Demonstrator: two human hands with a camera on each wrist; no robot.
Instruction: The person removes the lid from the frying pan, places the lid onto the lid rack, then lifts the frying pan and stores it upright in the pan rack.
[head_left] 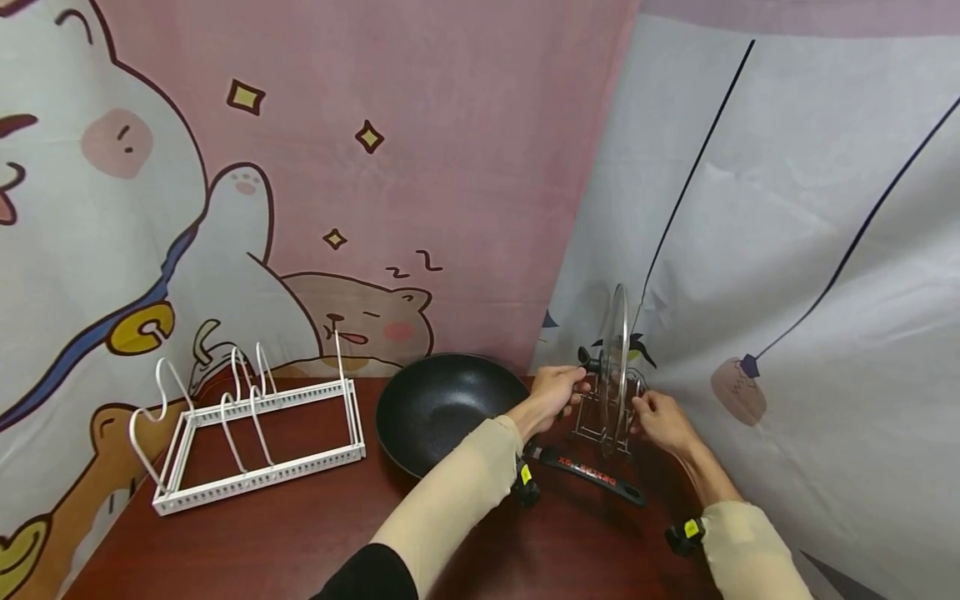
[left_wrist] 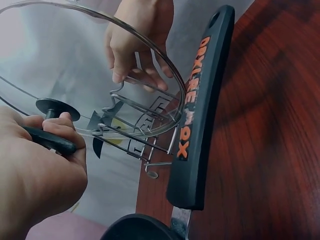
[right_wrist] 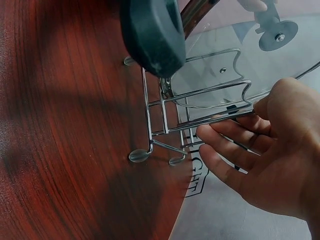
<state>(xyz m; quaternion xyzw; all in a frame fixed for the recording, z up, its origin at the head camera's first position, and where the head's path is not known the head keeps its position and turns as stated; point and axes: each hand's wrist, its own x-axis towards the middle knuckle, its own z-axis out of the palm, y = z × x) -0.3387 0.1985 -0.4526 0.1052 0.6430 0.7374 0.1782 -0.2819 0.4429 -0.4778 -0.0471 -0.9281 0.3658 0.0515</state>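
Gripping the black knob [left_wrist: 57,109], the left hand [head_left: 553,393] has the round clear-glass lid [head_left: 622,333] upright beside it, in the silver wire rack [right_wrist: 210,121]; the right hand [head_left: 663,423] pinches a rack wire. Brace there, I'd say, lid vertical!

Pan handle [head_left: 588,472] juts across front of wire rack [right_wrist: 200,123], glass lid [head_left: 617,367] upright btwn L hand [head_left: 557,390] & R hand [head_left: 663,421], curtain [head_left: 750,250] close on R. Def more room on tabletop [head_left: 285,542] before white rack [head_left: 258,477] tho.

Clear glass lid [head_left: 618,367]; shiny metal wire rack [right_wrist: 200,123]; matt pan [head_left: 450,412]; wood-grain tabletop [head_left: 300,533]; cloth backdrop [head_left: 480,167].
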